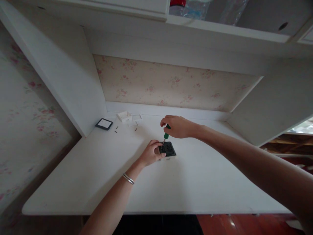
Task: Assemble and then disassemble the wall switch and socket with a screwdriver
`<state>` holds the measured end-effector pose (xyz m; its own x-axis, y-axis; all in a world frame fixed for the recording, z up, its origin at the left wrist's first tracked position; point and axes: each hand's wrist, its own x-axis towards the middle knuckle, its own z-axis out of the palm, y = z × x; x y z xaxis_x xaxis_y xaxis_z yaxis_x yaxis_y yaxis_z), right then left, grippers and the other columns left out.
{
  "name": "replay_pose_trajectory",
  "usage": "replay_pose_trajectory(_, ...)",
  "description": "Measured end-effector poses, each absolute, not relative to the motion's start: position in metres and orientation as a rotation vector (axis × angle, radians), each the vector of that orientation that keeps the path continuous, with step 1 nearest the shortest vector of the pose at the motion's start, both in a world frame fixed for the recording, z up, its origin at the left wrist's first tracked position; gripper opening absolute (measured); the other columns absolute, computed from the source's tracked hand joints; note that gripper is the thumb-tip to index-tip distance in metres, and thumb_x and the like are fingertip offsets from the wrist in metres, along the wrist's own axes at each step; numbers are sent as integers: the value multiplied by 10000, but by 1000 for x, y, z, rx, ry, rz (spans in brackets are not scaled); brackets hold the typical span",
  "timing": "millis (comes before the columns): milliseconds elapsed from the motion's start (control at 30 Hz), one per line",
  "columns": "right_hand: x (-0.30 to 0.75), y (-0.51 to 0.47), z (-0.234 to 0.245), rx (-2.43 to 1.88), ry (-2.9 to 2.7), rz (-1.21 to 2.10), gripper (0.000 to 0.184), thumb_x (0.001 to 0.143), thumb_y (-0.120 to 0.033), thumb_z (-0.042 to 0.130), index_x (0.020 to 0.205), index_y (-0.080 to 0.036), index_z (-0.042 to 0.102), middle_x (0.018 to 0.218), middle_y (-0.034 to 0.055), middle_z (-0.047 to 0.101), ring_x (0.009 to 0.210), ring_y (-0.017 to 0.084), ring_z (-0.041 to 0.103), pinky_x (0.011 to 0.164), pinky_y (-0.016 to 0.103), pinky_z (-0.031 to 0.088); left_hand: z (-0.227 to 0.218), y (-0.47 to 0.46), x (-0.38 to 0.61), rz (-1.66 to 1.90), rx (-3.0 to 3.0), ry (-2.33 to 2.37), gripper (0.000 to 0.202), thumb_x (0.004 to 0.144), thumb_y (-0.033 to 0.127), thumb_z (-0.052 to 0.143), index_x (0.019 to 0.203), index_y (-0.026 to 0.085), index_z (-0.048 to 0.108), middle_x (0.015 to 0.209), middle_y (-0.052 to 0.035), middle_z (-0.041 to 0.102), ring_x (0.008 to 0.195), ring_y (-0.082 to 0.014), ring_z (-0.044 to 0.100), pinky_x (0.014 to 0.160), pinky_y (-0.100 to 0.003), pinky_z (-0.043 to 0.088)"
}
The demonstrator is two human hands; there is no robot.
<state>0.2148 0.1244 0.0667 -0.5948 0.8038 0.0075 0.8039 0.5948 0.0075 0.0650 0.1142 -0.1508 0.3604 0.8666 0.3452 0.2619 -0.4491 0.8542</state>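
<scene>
A small dark square part (168, 149), like a switch module, lies on the white desk (200, 182) near its middle. My left hand (152, 152) is curled against the part's left edge and steadies it. My right hand (178, 126) is closed round a green-handled screwdriver (167, 133), held upright with its tip down on the part's left side. A metal bangle sits on my left wrist.
At the back left of the desk lie a dark-framed switch plate (104, 124), a white plastic box (124, 116), a flat white frame (136, 117) and a few small screws (116, 130). White side panels and a shelf above enclose the desk. The front edge is close to me.
</scene>
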Motion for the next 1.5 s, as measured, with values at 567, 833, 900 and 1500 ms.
replay_pose_trajectory(567, 217, 122, 69, -1452, -2816, -18, 235, 842, -311, 468, 964, -194, 631, 1005, 86, 649, 877, 219, 602, 718, 296, 413, -145, 113, 63, 1053, 1908, 993, 419, 666, 296, 758, 1059, 206, 646, 1180, -83, 505, 1109, -230, 523, 1020, -375, 416)
replay_pose_trajectory(833, 218, 118, 70, -1468, -2800, -63, 237, 860, -319, 433, 949, -222, 631, 1028, 67, 632, 869, 213, 595, 694, 292, 399, -147, 114, 63, 1070, 1920, 1000, 371, 693, 287, 732, 1044, 200, 649, 1179, -91, 512, 1110, -234, 522, 1035, -404, 406)
replay_pose_trajectory(900, 218, 117, 70, -1402, -2821, -49, 236, 834, -247, 454, 1005, -221, 615, 1081, 64, 617, 884, 199, 593, 718, 286, 401, -148, 114, 63, 1064, 1913, 1004, 360, 709, 278, 715, 1052, 195, 644, 1185, -92, 508, 1107, -228, 525, 1035, -399, 406)
replay_pose_trajectory(1500, 214, 115, 71, -1378, -2869, -71, 258, 807, -244, 497, 1047, -224, 588, 1130, 70, 596, 873, 204, 606, 701, 285, 410, -146, 113, 64, 1062, 1884, 1017, 333, 716, 270, 703, 1036, 198, 652, 1175, -80, 514, 1099, -218, 533, 1013, -357, 419)
